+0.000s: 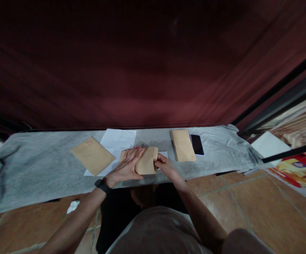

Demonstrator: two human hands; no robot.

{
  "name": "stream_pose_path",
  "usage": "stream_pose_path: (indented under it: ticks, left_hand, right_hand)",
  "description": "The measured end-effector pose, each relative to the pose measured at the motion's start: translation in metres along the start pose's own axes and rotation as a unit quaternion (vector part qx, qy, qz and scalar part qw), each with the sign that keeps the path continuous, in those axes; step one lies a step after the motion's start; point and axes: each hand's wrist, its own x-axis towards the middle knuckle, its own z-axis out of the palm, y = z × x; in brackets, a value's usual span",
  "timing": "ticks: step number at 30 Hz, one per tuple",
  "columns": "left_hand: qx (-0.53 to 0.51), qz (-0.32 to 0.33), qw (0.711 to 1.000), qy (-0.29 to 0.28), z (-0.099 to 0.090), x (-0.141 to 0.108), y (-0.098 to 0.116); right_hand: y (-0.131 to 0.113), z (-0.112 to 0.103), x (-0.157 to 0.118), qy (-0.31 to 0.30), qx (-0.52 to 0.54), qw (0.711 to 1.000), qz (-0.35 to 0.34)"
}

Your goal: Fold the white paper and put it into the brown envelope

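Observation:
A brown paper envelope [148, 163] lies in front of me on the grey cloth. Across its left part my left hand [128, 165] rests flat, fingers spread. My right hand [163, 164] pinches the envelope's right end, where the paper bulges up slightly. Part of a white sheet [164, 154] shows just behind that hand; whether it goes into the envelope is hidden. Another brown envelope [92, 156] lies at an angle to the left, partly over white paper [118, 138]. To the right sits a stack of brown envelopes [185, 145].
A dark-screened phone [197, 144] lies beside the stack. The grey cloth [49, 158] covers a long, narrow surface against a dark red panel [147, 88]. On the tiled floor lie a crumpled white tissue [73, 206] and, at far right, a red-and-yellow printed package [301, 173].

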Motion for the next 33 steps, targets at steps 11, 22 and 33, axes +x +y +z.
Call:
stream_pose_path:
  ticks: [11,22,33]
  left_hand:
    - [0.040,-0.001,0.999,-0.026,0.020,-0.004,0.017]
    - [0.063,-0.010,0.998,-0.014,0.020,-0.003,0.023]
    - [0.059,-0.007,0.998,-0.029,0.024,0.007,0.013]
  right_hand:
    - [0.031,-0.009,-0.025,-0.008,0.051,0.996,0.077]
    - [0.063,-0.012,-0.002,0.076,-0.176,0.981,0.036]
    - [0.050,-0.025,-0.015,0.133,-0.208,0.968,-0.037]
